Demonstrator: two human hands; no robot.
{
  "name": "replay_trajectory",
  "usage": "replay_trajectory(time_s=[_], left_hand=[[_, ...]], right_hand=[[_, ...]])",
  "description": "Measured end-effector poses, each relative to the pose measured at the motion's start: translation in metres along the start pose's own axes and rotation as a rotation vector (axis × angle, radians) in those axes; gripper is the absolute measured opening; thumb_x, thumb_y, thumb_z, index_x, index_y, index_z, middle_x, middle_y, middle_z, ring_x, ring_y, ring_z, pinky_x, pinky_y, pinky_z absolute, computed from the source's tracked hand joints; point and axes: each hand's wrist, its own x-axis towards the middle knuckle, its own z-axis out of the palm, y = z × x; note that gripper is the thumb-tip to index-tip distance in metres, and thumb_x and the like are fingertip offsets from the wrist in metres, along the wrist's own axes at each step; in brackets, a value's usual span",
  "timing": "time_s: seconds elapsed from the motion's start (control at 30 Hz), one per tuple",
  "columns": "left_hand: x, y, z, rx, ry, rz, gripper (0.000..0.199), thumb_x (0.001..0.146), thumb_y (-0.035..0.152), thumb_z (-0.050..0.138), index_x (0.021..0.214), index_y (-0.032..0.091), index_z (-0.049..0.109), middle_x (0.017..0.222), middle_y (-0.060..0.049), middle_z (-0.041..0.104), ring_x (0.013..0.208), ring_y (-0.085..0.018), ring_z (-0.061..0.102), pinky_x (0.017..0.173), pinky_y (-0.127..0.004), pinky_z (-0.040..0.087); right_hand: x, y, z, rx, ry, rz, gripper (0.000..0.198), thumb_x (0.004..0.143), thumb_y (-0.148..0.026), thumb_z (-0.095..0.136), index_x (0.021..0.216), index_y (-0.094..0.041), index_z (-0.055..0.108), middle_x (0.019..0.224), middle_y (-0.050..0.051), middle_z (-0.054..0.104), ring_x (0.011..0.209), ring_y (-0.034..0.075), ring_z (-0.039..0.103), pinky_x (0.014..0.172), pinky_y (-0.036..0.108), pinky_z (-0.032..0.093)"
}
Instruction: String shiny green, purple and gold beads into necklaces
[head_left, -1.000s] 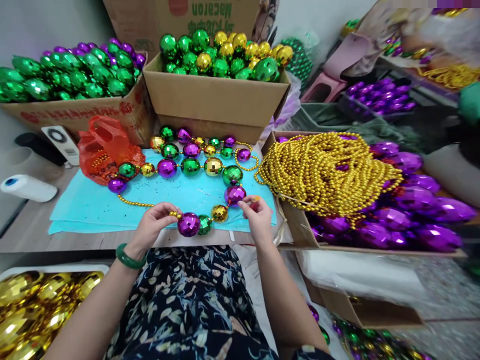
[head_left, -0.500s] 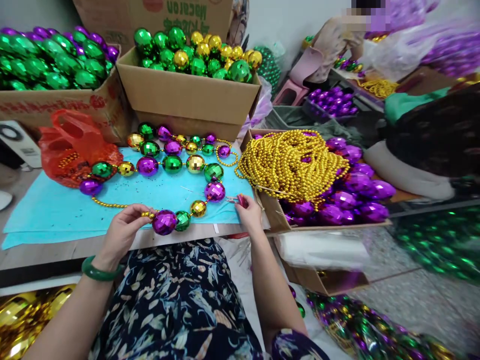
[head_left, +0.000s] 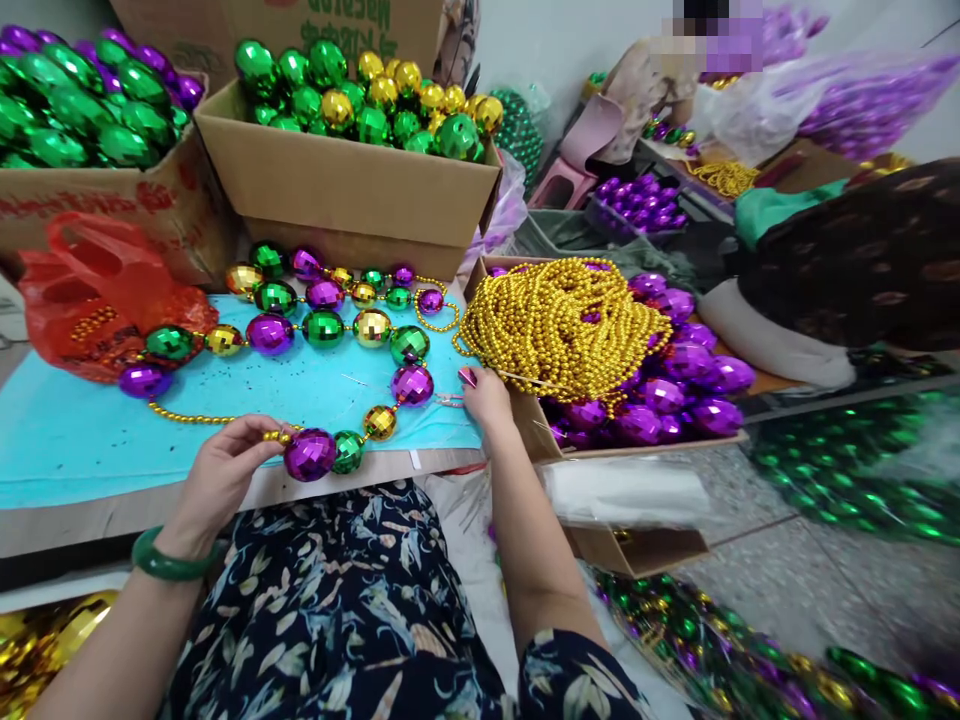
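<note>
In the head view my left hand [head_left: 225, 468] pinches the gold bead strand [head_left: 276, 437] right beside a big faceted purple bead [head_left: 310, 454]. That bead belongs to a necklace of purple, green and gold beads [head_left: 322, 328], which loops over a blue cloth [head_left: 67, 440]. My right hand [head_left: 489, 402] is closed around a small pair of pliers [head_left: 450, 400] with a dark red handle, just right of the necklace. The metal tips point left, apart from the purple bead [head_left: 412, 384] nearest to them.
Behind the cloth stand a box of green and gold beads [head_left: 345, 190] and a box of green and purple ones [head_left: 82, 210]. A red plastic bag [head_left: 112, 290] lies at left. Gold bead strands [head_left: 562, 330] top a box of purple beads at right. Another person [head_left: 847, 260] is at far right.
The view has swung slightly, so the scene sits further left. My right hand has shifted a little away from the necklace with the pliers. The left hand keeps its pinch.
</note>
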Motion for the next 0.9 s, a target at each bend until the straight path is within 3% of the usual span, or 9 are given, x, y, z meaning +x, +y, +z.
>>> replay_trajectory(time_s=[0.53,0.63,0.77,0.9], left_hand=[[0.010,0.003,0.018,0.005,-0.023,-0.005,0.023,0.060,0.024,0.080,0.076,0.018,0.065,0.079,-0.004,0.070,0.080,-0.018,0.064,0.075,-0.028,0.052],[0.010,0.007,0.023,0.002,-0.039,-0.002,0.021,0.060,0.022,0.079,0.075,0.017,0.065,0.076,-0.003,0.070,0.078,-0.018,0.064,0.075,-0.029,0.051],[0.012,0.012,0.027,-0.018,-0.082,-0.016,0.019,0.062,0.021,0.077,0.075,0.016,0.064,0.077,-0.003,0.069,0.076,-0.016,0.063,0.073,-0.028,0.051],[0.014,0.013,0.024,-0.041,-0.083,-0.029,0.021,0.061,0.022,0.078,0.076,0.015,0.064,0.078,-0.003,0.069,0.075,-0.015,0.062,0.071,-0.027,0.051]], right_hand=[[-0.012,0.011,0.004,0.041,0.060,-0.067,0.046,0.082,-0.020,0.047,0.126,-0.008,0.056,0.123,0.016,0.058,0.112,0.026,0.052,0.098,0.033,0.038],[-0.015,0.011,0.005,0.083,0.161,-0.157,0.039,0.081,-0.022,0.048,0.114,-0.008,0.063,0.114,0.017,0.060,0.106,0.028,0.054,0.095,0.037,0.041],[-0.013,0.007,0.006,0.172,0.406,-0.321,0.029,0.083,-0.030,0.049,0.098,-0.013,0.067,0.099,0.015,0.063,0.096,0.027,0.057,0.088,0.042,0.045],[-0.016,-0.007,0.003,0.246,0.470,-0.407,0.025,0.086,-0.033,0.050,0.097,-0.018,0.067,0.098,0.012,0.064,0.096,0.026,0.058,0.086,0.043,0.047]])
